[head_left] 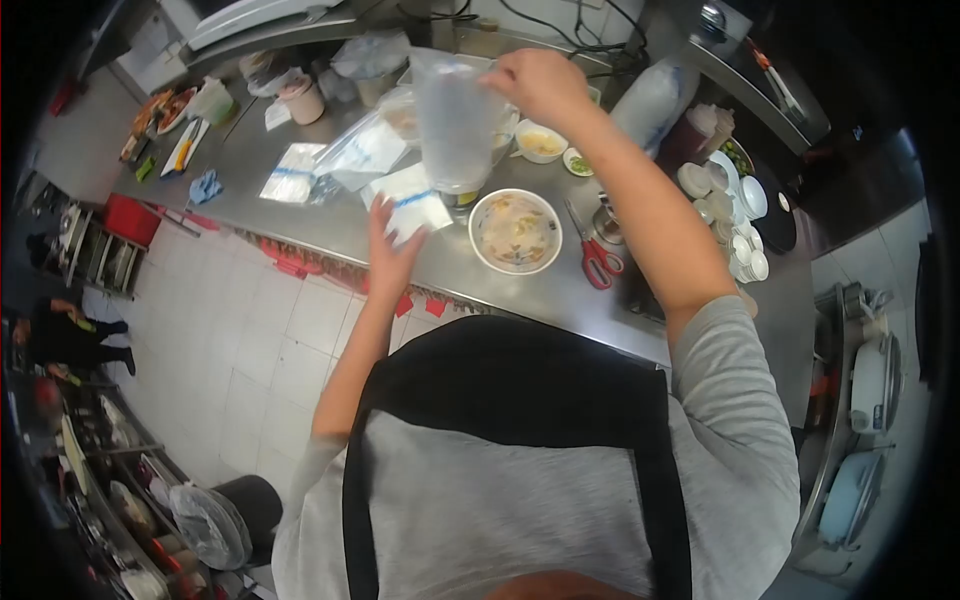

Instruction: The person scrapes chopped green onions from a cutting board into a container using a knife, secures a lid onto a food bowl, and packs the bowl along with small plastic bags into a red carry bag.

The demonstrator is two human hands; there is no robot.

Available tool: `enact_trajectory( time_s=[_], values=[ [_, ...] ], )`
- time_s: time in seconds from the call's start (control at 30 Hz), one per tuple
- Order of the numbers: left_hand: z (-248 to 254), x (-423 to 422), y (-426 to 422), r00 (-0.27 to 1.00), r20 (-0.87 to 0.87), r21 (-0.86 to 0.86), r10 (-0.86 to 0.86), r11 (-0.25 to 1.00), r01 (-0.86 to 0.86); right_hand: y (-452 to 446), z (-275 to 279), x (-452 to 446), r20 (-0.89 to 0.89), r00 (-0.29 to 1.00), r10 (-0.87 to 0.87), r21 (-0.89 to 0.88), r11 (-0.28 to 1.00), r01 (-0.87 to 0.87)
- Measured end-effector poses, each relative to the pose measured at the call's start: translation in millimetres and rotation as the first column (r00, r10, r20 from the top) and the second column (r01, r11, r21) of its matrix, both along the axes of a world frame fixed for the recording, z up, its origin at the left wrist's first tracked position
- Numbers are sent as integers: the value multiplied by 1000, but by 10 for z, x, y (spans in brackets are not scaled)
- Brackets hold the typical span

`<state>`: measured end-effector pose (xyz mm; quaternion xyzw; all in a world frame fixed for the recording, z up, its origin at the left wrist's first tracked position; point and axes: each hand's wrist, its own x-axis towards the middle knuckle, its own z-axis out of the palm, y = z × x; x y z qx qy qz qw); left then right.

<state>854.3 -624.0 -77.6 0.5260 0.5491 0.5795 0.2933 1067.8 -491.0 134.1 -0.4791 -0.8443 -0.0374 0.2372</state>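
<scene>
My right hand (535,88) pinches the upper right edge of a clear plastic bag (455,125), which hangs over the steel counter. Lower and to the left, my left hand (392,245) has its fingers apart beside a white packet with a blue stripe (412,203). A round white bowl of food under a clear cover (515,232) sits near the counter's front edge, right of the packet. Red-handled scissors (601,262) lie to the right of the bowl. Behind the bowl stand a small bowl of yellow food (541,143) and a little dish of green pieces (577,162).
More plastic packets (298,172) and a blue cloth (205,187) lie on the left of the counter (250,215). Stacked white cups (745,250) and sauce bottles (695,130) stand at right. Another person (75,335) is across the floor at far left.
</scene>
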Motion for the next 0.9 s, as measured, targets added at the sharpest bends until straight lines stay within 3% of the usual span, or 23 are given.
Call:
enact_trajectory(
  time_s=[0.1, 0.2, 0.23, 0.33, 0.43, 0.47, 0.53, 0.6, 0.67, 0.77, 0.87, 0.9],
  values=[
    [-153, 211, 724, 985, -168, 160, 51, 987, -24, 97, -177, -2, -56, 995, 76, 160, 985, -67],
    [37, 389, 954, 999, 3, 82, -54, 995, 54, -132, 25, -69, -9, 1000, 7, 104, 995, -6],
    [28, 419, 974, 999, -32, 61, -33, 998, 35, -185, 112, -76, 8, 1000, -17, 69, 997, 16],
    [-87, 464, 1005, 994, -111, 39, -3, 999, 8, -289, 462, -50, -231, 973, 26, 309, 950, 48],
    [-222, 452, 1043, 996, -85, 130, -18, 991, 29, -458, 875, 113, -571, 778, 260, 407, 913, -6],
    [-181, 439, 1023, 998, -55, 190, -14, 981, 24, -349, 859, 200, -669, 678, 304, 402, 916, -14],
    [72, 284, 907, 970, -197, 327, 145, 942, -75, -383, 814, 411, -790, 562, 245, 246, 966, -77],
    [666, 266, 596, 922, -277, 633, 269, 774, -36, -490, 743, 609, -855, 488, 177, 137, 984, -117],
    [1127, 252, 450, 740, -480, 816, 471, 550, 179, -605, 625, 789, -930, 321, 182, 112, 968, -225],
    [1558, 305, 520, 554, -551, 832, 624, 362, 420, -779, 434, 1154, -983, 147, 106, 47, 931, -363],
    [1934, 695, 471, 473, -503, 816, 723, 218, 536, -1110, 425, 1450, -997, -76, 13, 52, 838, -543],
    [1979, 780, 464, 426, -583, 756, 691, 270, 597, -1139, 352, 1588, -997, -75, -23, 25, 810, -585]
  ],
)
